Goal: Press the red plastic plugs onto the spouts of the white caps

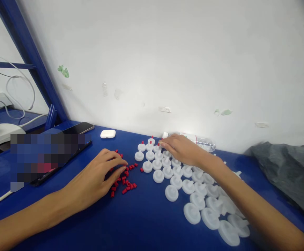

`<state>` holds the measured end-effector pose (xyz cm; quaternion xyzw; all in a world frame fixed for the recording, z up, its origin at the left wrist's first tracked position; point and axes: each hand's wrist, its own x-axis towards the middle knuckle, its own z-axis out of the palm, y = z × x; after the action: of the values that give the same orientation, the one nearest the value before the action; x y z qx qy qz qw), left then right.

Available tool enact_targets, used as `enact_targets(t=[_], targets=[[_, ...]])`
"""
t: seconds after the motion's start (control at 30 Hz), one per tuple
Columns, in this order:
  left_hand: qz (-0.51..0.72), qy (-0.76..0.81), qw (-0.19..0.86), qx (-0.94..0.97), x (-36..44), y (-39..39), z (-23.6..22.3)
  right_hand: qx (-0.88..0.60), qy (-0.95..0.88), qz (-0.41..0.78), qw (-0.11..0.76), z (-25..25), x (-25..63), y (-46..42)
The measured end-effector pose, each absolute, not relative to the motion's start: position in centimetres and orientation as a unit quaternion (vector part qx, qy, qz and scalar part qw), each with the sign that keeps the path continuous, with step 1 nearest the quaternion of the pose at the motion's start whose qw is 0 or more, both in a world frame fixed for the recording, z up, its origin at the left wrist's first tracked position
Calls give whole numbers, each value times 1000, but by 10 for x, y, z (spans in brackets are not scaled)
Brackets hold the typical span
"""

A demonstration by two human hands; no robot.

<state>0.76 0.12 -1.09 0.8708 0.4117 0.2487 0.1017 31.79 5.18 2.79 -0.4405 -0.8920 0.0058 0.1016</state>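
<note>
My left hand (103, 172) reaches over a scatter of small red caps (128, 184) on the blue table. Its thumb and index fingertip come close together at one of these caps, and the other fingers cover part of the pile. Among the white round lids with spouts (158, 176), my right hand (179, 148) bends its fingers down at the far row. Its fingertips pinch at a red cap (158, 144) on a lid's spout, partly hidden by the fingers. Several lids at the far left of the group carry red caps; the nearer lids show bare spouts.
A clear bottle (205, 143) lies behind my right hand, against the wall. A white earbud case (108, 134), a phone (80, 128) and a dark, partly blurred device (40, 181) lie at the left. Dark plastic sheeting (288, 174) covers the right side.
</note>
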Motion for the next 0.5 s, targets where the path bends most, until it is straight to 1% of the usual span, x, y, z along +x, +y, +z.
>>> enact_targets(t=[0.17, 0.27, 0.33, 0.4, 0.5], targets=[[267, 411, 109, 865, 11, -5, -2, -466, -866, -20, 180, 41, 317, 44], [294, 413, 112, 855, 14, -10, 2, -446, -871, -15, 207, 50, 302, 30], [305, 408, 110, 853, 14, -12, 3, -413, -887, 12, 205, 54, 285, 17], [310, 393, 107, 859, 14, -13, 3, -372, -908, 52, 185, 55, 267, 3], [305, 365, 102, 874, 12, -13, 2, -307, -938, 63, 146, 54, 244, -15]])
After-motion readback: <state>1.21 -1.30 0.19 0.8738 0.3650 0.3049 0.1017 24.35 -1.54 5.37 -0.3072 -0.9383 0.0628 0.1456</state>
